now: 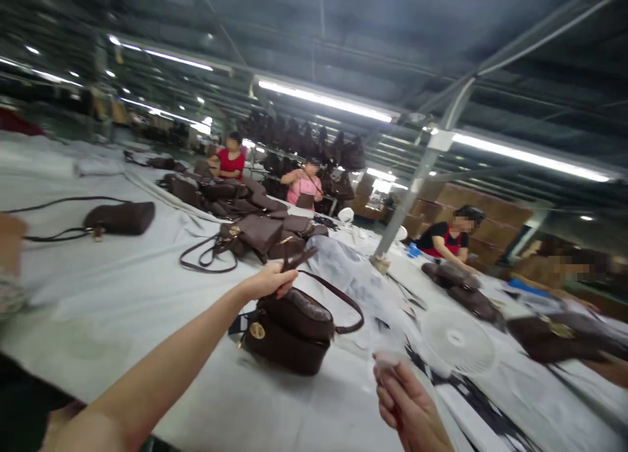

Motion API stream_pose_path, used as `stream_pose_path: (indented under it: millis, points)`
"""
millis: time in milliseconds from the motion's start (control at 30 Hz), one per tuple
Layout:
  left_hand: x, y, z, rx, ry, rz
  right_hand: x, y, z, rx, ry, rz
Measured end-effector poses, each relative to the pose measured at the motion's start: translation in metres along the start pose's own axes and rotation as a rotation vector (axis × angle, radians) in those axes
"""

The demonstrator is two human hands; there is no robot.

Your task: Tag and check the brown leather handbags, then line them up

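Gripping, in the head view, the dark strap [350,301] with the left hand [275,280], above the brown bag [289,350] mid-frame; pinching a pale scrap [387,359] with the right hand [405,399], lower right. Looking already assembled, emblem [257,330] on; apparently gaping on top, showing shiny, unidentifiable filling [307,305]. Standing on the white tabletop [196,367], below piled bags [262,233].

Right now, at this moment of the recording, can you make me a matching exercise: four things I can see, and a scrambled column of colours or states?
1. Left hand
2. Right hand
3. Nearest bag
4. Round grille

A. Pinching a small pale piece
B. White, in the picture's right half
C. Dark brown, with a gold emblem
D. Gripping a dark strap

Pairs: 1-D; 2-A; 3-C; 4-B
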State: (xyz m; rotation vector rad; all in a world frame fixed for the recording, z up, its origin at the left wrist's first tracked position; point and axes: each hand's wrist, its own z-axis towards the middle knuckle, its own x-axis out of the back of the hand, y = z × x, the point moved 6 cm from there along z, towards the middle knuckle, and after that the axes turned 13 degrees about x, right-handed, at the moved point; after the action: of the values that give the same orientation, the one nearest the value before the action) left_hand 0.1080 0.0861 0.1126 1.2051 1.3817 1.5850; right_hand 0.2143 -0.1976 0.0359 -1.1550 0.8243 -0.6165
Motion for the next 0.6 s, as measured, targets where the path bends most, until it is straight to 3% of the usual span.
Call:
stream_pose_path:
  millis: [133, 300, 400, 467, 600]
  points:
    - [0.003, -0.002, 0.001, 0.028, -0.047, -0.07, -0.079, -0.013, 0.024, 0.056, -0.283, -0.241]
    - [0.005, 0.007, -0.004, -0.009, -0.091, 0.169, -0.149, -0.024, 0.073, 0.221, -0.27, -0.493]
    - [0.002, 0.018, -0.004, -0.093, -0.061, 0.431, -0.174, -0.015, 0.093, 0.231, -0.226, -0.459]
    - [0.002, 0.025, -0.002, -0.115, 0.045, 0.658, -0.184, -0.01, 0.097, 0.236, -0.207, -0.401]
    - [0.003, 0.026, 0.001, 0.047, 0.253, 0.933, -0.192, -0.004, 0.092, 0.234, -0.183, -0.281]
